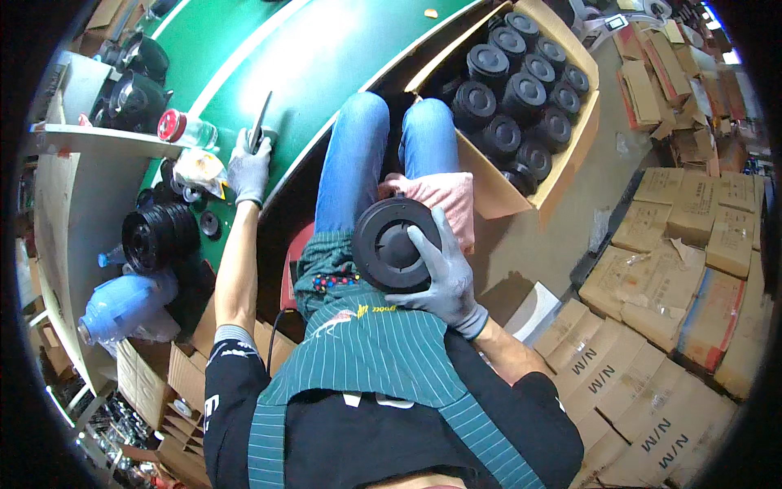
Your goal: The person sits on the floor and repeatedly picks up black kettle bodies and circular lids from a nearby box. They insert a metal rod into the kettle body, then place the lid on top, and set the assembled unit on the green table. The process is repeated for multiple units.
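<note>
My right hand [446, 281], in a grey glove, grips a round black plastic part [383, 244] by its right side, thumb over its face. The part has a raised round centre and rests over my lap, next to a pink cloth [456, 189]. My left hand [248, 169], gloved too, reaches out to the green table [318, 65]. Its fingers are closed around a thin, dark, pointed tool [264, 112] that sticks up and away from me; its exact kind is not clear. Left of that hand lie a plastic bag [199, 171] and a clear jar with a red lid [186, 129].
An open carton [562, 175] full of black round parts stands right of my knees. Stacked black rings [159, 236] and a blue translucent bottle [122, 306] are at the left, by a white shelf panel [106, 134]. Closed cartons [660, 277] are piled along the right.
</note>
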The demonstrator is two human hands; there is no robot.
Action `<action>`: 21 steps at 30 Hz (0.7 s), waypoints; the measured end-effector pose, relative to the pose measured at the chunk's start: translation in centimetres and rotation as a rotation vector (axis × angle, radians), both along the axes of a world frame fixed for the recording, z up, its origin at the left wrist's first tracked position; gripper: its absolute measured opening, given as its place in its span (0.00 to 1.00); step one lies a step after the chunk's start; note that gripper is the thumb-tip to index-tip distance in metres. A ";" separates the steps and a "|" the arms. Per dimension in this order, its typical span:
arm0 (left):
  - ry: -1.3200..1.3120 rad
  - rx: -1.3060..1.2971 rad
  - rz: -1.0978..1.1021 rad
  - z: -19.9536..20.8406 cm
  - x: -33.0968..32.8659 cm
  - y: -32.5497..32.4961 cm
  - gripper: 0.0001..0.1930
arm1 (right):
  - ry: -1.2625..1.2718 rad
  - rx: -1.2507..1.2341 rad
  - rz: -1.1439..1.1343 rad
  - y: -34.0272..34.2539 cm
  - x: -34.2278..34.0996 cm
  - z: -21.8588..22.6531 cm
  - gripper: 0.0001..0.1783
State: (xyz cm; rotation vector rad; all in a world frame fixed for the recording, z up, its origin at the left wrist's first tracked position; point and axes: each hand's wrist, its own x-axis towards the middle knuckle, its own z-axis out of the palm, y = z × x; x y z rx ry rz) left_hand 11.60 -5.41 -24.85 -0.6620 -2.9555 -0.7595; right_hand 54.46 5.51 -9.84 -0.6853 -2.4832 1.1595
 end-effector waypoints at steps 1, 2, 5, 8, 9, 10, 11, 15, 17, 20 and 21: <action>-0.090 -0.026 0.011 -0.4 0.0 -0.6 0.39 | 0.034 0.045 0.029 -0.2 0.5 0.1 0.62; -0.171 -0.044 0.020 1.2 0.2 -0.1 0.39 | 0.102 0.101 0.041 -0.2 0.6 0.2 0.60; -0.135 -0.122 -0.048 -0.8 -2.1 -1.5 0.39 | 0.219 0.177 0.092 0.6 0.5 0.3 0.59; 0.275 -0.208 -0.270 2.8 -0.5 -0.4 0.37 | 0.265 0.159 0.008 2.7 -0.2 1.0 0.60; 0.316 -0.048 -0.358 3.8 0.3 -0.3 0.35 | 0.271 0.116 -0.060 3.8 -0.7 1.6 0.61; 0.372 0.126 -0.457 5.0 1.2 -0.1 0.33 | 0.295 0.088 -0.136 5.2 -1.4 2.0 0.61; 0.302 0.249 -0.501 6.0 2.7 -0.9 0.29 | 0.382 -0.020 -0.241 6.2 -2.8 1.8 0.60; 0.329 0.457 -0.893 10.7 9.4 -2.3 0.37 | 0.387 -0.533 -0.379 11.7 -6.1 -4.1 0.43; 0.323 0.488 -0.965 10.6 10.7 -0.9 0.45 | 0.569 -0.710 -0.472 13.2 -7.6 -12.4 0.36; -0.014 0.555 -0.839 9.7 11.5 0.7 0.56 | 0.568 -0.822 -0.317 13.6 -12.3 -12.5 0.37; -0.086 0.588 -0.781 9.5 11.4 0.9 0.60 | 0.469 -0.938 -0.295 13.9 -14.1 -10.4 0.39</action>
